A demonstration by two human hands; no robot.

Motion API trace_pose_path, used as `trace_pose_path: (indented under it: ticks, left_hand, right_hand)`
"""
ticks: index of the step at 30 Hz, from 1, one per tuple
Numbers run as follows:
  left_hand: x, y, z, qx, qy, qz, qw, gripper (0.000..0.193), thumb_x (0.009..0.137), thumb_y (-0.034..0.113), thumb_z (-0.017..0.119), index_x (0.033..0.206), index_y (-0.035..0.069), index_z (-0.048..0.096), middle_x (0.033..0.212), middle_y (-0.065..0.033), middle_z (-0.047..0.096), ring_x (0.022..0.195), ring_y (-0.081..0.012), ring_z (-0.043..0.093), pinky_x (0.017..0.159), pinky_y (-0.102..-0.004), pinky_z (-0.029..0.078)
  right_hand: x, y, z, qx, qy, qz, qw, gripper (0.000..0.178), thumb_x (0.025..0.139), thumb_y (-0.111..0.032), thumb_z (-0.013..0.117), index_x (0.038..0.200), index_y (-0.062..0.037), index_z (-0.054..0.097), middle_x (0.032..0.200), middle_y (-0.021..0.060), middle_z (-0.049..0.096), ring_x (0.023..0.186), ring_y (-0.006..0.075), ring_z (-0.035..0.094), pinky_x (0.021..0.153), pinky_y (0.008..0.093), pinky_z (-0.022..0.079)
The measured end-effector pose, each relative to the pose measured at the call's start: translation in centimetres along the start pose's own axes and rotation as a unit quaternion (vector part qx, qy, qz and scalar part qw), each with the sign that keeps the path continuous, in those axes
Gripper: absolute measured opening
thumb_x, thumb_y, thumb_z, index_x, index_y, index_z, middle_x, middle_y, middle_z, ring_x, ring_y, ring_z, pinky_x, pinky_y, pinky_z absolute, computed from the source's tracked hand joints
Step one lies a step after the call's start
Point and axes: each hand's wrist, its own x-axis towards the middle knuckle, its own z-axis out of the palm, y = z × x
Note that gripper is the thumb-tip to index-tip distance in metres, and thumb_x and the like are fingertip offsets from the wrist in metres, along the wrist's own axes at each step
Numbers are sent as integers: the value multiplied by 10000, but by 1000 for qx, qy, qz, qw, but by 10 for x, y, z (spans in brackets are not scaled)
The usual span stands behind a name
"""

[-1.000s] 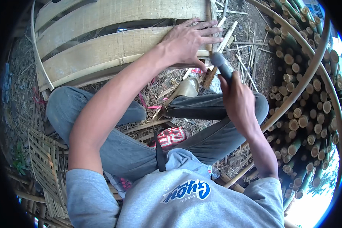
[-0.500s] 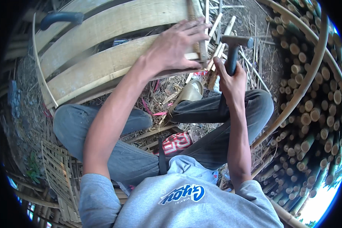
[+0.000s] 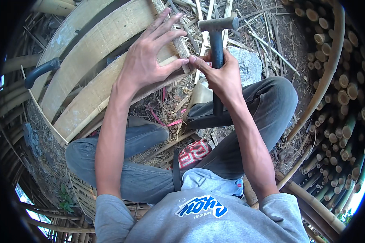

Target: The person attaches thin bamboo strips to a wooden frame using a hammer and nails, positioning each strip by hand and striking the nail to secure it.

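We saw the wooden slats (image 3: pixel 101 43) run off the far edge, partly covered by the left hand (image 3: pixel 146 58). The right hand (image 3: pixel 226 77) hid the middle of the hammer (image 3: pixel 217 46). We couldn't tell whether anything tiny sat between the hands. Right, darkness swallowed some bamboo poles (image 3: pixel 343 97).

Cut bamboo poles (image 3: pixel 343 97) lie stacked with their round ends showing along the right of an earthen work area, where a curved length of bamboo (image 3: pixel 327 83) sweeps past the pile and straw, dry strips and splinters litter the ground (image 3: pixel 286 36). At lower left, a small green plant (image 3: pixel 65 198) grows beside a bamboo lattice (image 3: pixel 82 192), while white daylight (image 3: pixel 360 196) glares through at the lower right and shade darkens the gaps among the poles.
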Motion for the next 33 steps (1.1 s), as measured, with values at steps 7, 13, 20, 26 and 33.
trace_pose_path:
  ticks: [7,13,20,26,33]
  left_hand:
    - [-2,2,-1,32,3,2,999,642,760,391,849,1353,236,658,1606,12,434,1540,-233,295,1234,-465,357]
    - [-4,4,-1,80,-15,25,996,966,700,677,799,1524,283,484,1639,15,369,1545,-240,275,1230,-470,359]
    - [-9,5,-3,81,15,18,996,1066,638,708,816,1546,291,443,1638,12,368,1533,-229,301,1228,-465,374]
    - [-6,-10,-8,29,-44,37,998,1057,753,748,730,1512,64,459,1606,-203,375,1531,-360,282,1249,-505,285]
    - [-11,-18,8,79,-13,70,994,1084,708,710,786,1515,66,457,1619,-168,363,1544,-347,246,1258,-512,273]
  right_hand:
    - [-8,-16,-5,-59,16,41,997,460,946,-434,728,837,-1,619,632,3,565,577,104,544,521,329,431]
    - [-59,-45,-23,-179,-56,-42,981,364,1085,-327,518,1026,27,576,597,228,586,569,403,663,525,468,449]
    - [-84,-83,-17,-208,37,-195,958,344,1098,-307,493,994,13,566,579,71,503,519,166,497,500,338,388]
    - [-71,-74,-14,-375,-8,-111,920,328,1083,-311,538,1015,6,582,673,230,601,561,387,606,523,402,427]
    - [-65,-72,-9,-504,-54,-128,852,371,1064,-356,545,997,7,515,633,269,621,626,473,656,546,557,478]
